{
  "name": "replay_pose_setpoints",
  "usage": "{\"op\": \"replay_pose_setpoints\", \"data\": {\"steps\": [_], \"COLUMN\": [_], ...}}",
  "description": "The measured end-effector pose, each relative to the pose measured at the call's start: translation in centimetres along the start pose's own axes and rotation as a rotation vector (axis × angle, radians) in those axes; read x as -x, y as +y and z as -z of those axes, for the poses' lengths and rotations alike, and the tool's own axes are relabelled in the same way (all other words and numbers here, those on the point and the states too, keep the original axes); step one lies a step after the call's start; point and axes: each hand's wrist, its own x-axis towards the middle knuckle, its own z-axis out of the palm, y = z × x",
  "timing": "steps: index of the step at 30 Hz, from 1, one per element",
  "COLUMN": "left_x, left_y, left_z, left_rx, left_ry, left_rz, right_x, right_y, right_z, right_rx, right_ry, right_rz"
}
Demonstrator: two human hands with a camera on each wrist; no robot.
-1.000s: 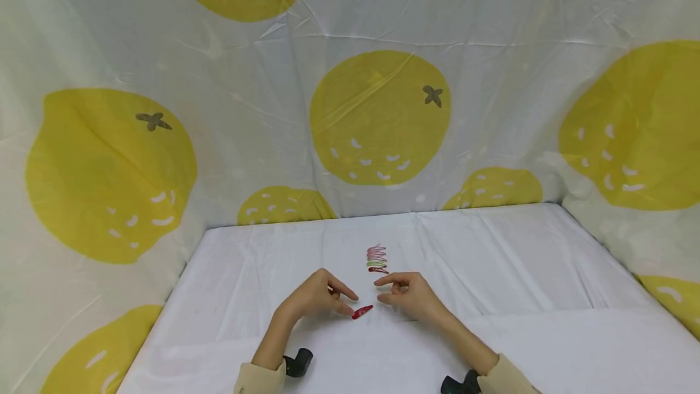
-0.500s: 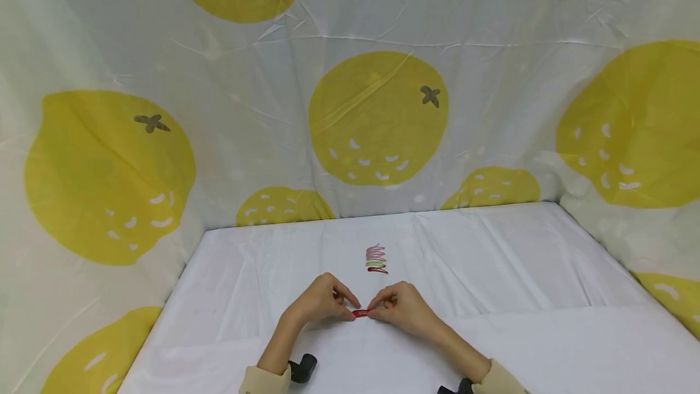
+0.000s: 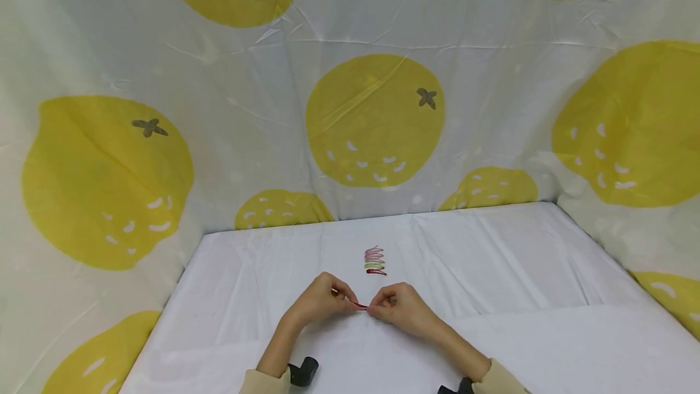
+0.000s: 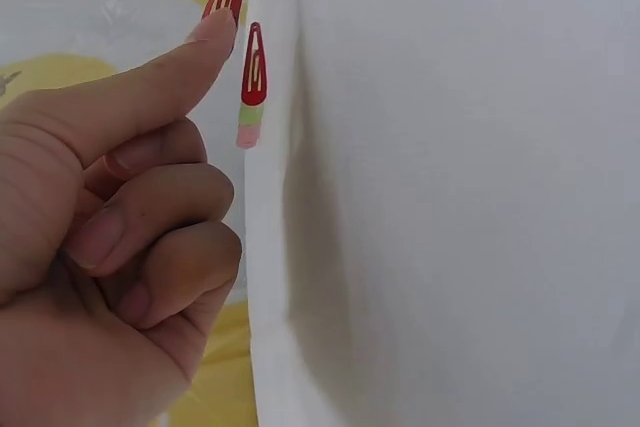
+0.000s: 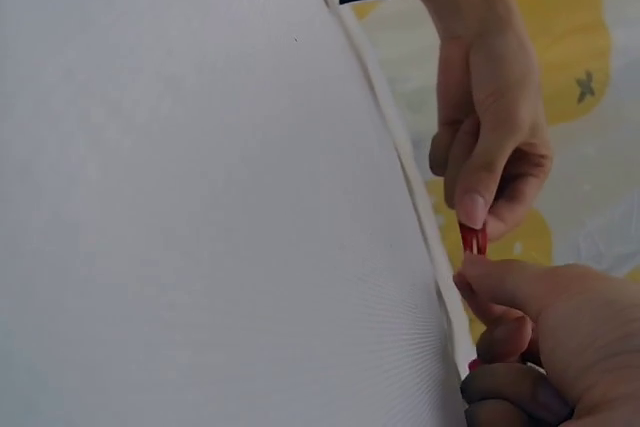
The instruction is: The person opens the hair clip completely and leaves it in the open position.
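Both hands meet over the near middle of the table on one red snap hair clip. The left hand pinches its left end between thumb and index finger; in the left wrist view its other fingers are curled in. The right hand pinches the opposite end. Seen from the head, the clip shows as thin red lines, its ends covered by fingertips. In the right wrist view, a short red part of the clip shows between the two thumbs. Whether the clip is snapped cannot be told.
Beyond the hands, a column of hair clips lies on the white-covered table: a red clip nearest, a green clip behind it, then pink clips. A lemon-print curtain stands behind the table.
The right hand has come left and down to pinch the clip's free end. The clip, earlier slanted by the left fingertips, is now held between both hands, turned thinner to the head view.
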Motion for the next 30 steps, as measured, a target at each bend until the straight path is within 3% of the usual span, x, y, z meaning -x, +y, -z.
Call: {"op": "replay_pose_setpoints", "data": {"steps": [7, 10, 16, 23, 30], "left_x": [0.0, -0.1, -0.4, -0.5, -1.0], "left_y": [-0.1, -0.2, 0.4, 1.3, 1.8], "left_z": [0.3, 0.0, -0.9, -2.1, -2.8], "left_rx": [0.032, 0.009, -0.026, -0.077, -0.163], "left_ry": [0.037, 0.094, 0.226, 0.288, 0.353], "left_rz": [0.006, 0.014, -0.008, -0.016, -0.075], "right_x": [-0.2, -0.3, -0.3, -0.1, -0.1], "right_y": [0.0, -0.1, -0.3, -0.1, -0.1], "right_z": [0.1, 0.0, -0.1, -0.2, -0.2], "right_rx": [-0.083, -0.123, -0.129, -0.115, -0.047], "right_ry": [0.085, 0.113, 0.241, 0.323, 0.398], "right_rz": [-0.055, -0.062, -0.013, 0.034, 0.117]}}
